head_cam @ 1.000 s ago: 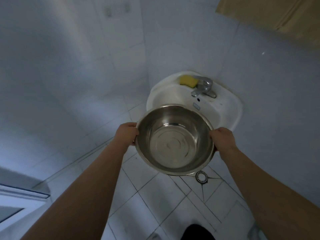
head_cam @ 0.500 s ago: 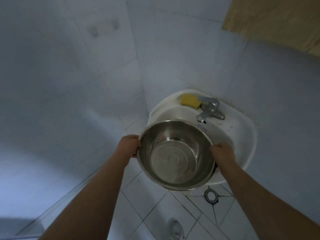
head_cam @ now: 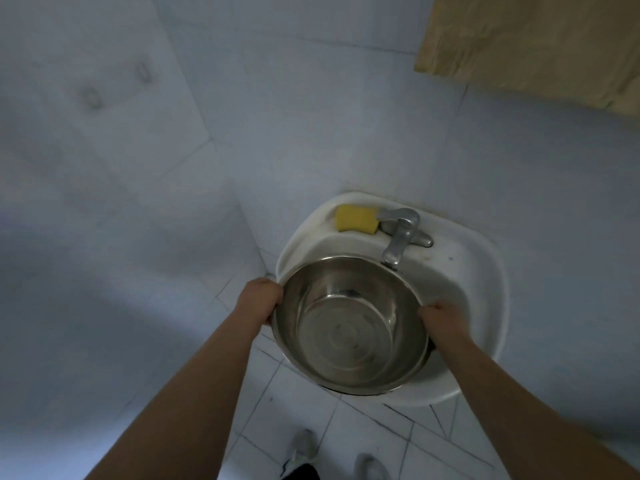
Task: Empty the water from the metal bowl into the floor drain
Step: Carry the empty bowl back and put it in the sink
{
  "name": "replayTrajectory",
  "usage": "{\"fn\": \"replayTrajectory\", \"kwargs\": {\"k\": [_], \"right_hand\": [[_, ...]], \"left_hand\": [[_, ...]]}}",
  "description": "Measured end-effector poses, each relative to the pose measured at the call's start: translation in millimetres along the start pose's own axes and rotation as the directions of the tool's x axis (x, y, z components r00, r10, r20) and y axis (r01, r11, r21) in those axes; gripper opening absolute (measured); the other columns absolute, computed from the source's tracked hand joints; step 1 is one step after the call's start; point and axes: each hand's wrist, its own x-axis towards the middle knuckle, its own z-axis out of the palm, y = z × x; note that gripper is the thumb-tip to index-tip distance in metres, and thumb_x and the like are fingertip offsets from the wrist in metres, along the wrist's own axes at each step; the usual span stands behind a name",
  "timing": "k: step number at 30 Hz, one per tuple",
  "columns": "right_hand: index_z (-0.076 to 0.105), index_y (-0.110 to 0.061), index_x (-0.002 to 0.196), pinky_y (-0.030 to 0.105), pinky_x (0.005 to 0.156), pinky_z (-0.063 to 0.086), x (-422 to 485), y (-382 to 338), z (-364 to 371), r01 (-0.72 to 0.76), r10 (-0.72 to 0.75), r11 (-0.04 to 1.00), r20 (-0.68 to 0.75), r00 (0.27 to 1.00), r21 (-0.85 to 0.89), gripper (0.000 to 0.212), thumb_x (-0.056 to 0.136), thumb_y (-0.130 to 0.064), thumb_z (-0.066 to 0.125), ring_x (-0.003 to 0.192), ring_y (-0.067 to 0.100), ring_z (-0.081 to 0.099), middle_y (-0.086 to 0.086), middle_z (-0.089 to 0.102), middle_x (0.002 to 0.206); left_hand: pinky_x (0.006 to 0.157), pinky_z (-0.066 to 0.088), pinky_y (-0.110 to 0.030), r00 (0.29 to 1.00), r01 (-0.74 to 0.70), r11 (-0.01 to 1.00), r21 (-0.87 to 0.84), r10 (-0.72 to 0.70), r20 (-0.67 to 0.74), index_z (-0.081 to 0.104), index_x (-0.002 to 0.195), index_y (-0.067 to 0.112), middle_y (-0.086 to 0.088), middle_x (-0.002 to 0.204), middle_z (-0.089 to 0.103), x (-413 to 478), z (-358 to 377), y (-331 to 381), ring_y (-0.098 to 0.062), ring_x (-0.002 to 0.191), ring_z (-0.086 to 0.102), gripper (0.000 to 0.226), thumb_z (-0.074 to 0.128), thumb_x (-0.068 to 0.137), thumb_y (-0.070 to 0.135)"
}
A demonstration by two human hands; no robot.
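I hold a round metal bowl (head_cam: 351,327) with both hands, over the front of a white wall sink (head_cam: 485,282). My left hand (head_cam: 261,301) grips its left rim and my right hand (head_cam: 441,322) grips its right rim. The bowl is roughly level and its inside looks shiny; I cannot tell whether water is in it. The floor drain is hidden behind the bowl and sink.
A metal tap (head_cam: 401,237) stands at the sink's back, its spout just above the bowl's far rim. A yellow sponge (head_cam: 356,219) lies beside it. White tiled walls form a corner on the left. My shoes (head_cam: 304,445) stand on the tiled floor below. A tan cloth (head_cam: 536,46) hangs upper right.
The bowl moved up and forward, from above the floor to over the sink under the tap. The floor drain, visible earlier below the bowl, is now out of sight.
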Motion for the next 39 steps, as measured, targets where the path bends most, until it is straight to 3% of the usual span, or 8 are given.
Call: {"fn": "replayTrajectory", "kwargs": {"k": [6,10,14,22,25,28,32,39], "right_hand": [[0.065,-0.003,0.077,0.041,0.068,0.056,-22,2,10,-0.127,0.136,0.989,-0.11,0.985,0.081,0.015,0.074,-0.015,0.057,0.064,0.033,0.065,0.017,0.068,0.069],[0.066,-0.002,0.08,0.038,0.067,0.055,-34,11,14,-0.193,0.22,0.968,-0.165,0.961,0.163,0.016,0.076,-0.014,0.056,0.065,0.031,0.062,0.02,0.067,0.074],[0.064,-0.009,0.075,0.047,0.073,0.059,-31,14,8,-0.23,0.264,0.956,-0.197,0.944,0.183,0.01,0.078,-0.014,0.057,0.069,0.035,0.065,0.016,0.065,0.072],[0.065,-0.011,0.077,0.043,0.066,0.061,-11,14,-5,-0.233,0.265,0.955,-0.177,0.948,0.182,0.011,0.081,-0.011,0.055,0.064,0.035,0.069,0.017,0.069,0.075],[0.063,-0.019,0.069,0.043,0.063,0.062,-2,16,-5,-0.219,0.249,0.961,-0.181,0.951,0.171,0.018,0.079,-0.009,0.053,0.054,0.032,0.07,0.013,0.07,0.069],[0.066,-0.019,0.074,0.047,0.064,0.062,6,17,-4,-0.225,0.248,0.96,-0.136,0.959,0.166,0.016,0.078,-0.009,0.054,0.053,0.032,0.071,0.014,0.072,0.069],[0.066,-0.015,0.075,0.05,0.061,0.061,15,20,0,-0.249,0.273,0.952,-0.128,0.953,0.18,0.014,0.074,-0.007,0.055,0.053,0.035,0.07,0.018,0.072,0.07],[0.066,-0.015,0.076,0.047,0.057,0.062,21,26,3,-0.287,0.306,0.947,-0.128,0.943,0.145,0.012,0.074,-0.008,0.056,0.064,0.035,0.07,0.017,0.071,0.076]], "left_hand": [[0.052,0.057,-0.036,0.991,0.006,0.993,0.117,-0.021,0.129,0.057,0.071,-0.002,-0.019,0.062,0.057,36,-1,20,-0.03,0.06,0.067,0.01,0.049,0.071,-0.009],[0.031,0.046,-0.026,0.978,0.001,0.969,0.248,-0.053,0.204,0.058,0.076,-0.007,-0.024,0.06,0.057,50,6,34,-0.029,0.05,0.064,0.009,0.049,0.075,-0.007],[0.034,0.045,-0.024,0.971,-0.05,0.965,0.258,-0.013,0.239,0.058,0.072,-0.005,-0.025,0.063,0.058,61,21,43,-0.031,0.052,0.062,0.01,0.049,0.074,-0.006],[0.031,0.039,-0.016,0.967,-0.156,0.958,0.239,0.099,0.234,0.055,0.059,0.006,-0.015,0.057,0.055,73,40,52,-0.025,0.047,0.055,0.018,0.052,0.072,-0.005],[0.041,0.045,-0.023,0.962,-0.192,0.963,0.187,0.148,0.228,0.059,0.058,0.011,-0.015,0.06,0.056,76,42,48,-0.026,0.051,0.055,0.024,0.052,0.072,-0.007],[0.054,0.053,-0.03,0.952,-0.226,0.956,0.187,0.177,0.249,0.065,0.065,0.013,-0.015,0.068,0.061,84,44,45,-0.03,0.061,0.061,0.028,0.05,0.075,-0.008],[0.067,0.061,-0.043,0.938,-0.274,0.931,0.24,0.203,0.282,0.074,0.095,0.011,-0.02,0.088,0.07,94,51,42,-0.039,0.08,0.069,0.038,0.048,0.076,-0.007],[0.07,0.06,-0.053,0.935,-0.278,0.933,0.229,0.208,0.288,0.072,0.109,0.012,-0.023,0.101,0.071,101,58,33,-0.043,0.086,0.067,0.046,0.048,0.076,-0.008]]}}
